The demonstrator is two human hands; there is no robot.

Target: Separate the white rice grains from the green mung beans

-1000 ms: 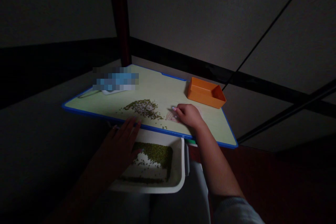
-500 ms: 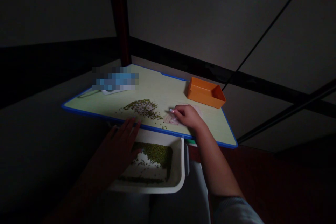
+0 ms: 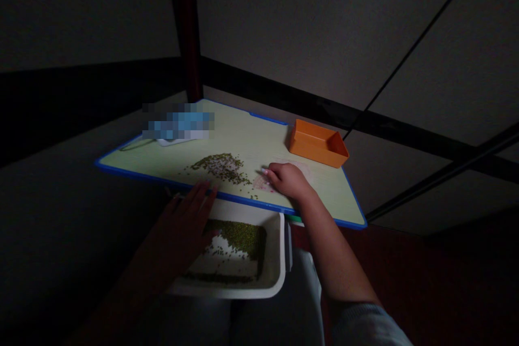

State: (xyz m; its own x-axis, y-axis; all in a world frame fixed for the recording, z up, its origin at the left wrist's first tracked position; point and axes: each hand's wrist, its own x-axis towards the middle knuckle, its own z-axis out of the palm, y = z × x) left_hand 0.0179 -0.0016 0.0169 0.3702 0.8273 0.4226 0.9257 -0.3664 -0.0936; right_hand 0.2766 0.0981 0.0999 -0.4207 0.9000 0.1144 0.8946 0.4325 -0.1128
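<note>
My left hand (image 3: 184,227) has its fingers stretched out flat, with the fingertips at the front edge of the folding-table top (image 3: 243,132) and the palm over the left part of a white basin (image 3: 279,275). Small green beans (image 3: 241,235), like mung beans, lie in the basin. A loose pile of similar beans (image 3: 221,166) is spread on the pale tabletop. My right hand (image 3: 288,179) rests just right of this pile, over a pinkish patch (image 3: 263,181) on the surface. Its fingers are curled closed; whether anything small is in them is hidden.
An orange open box (image 3: 318,143) stands at the tabletop's back right. A blurred-out blue thing (image 3: 178,125) lies at the left, on something white. A blue rim (image 3: 162,175) edges the tabletop. Walls stand close behind, and the basin sits over the person's legs.
My right hand has shifted very slightly, its fingers still curled. The left hand, the beans and the boxes look the same.
</note>
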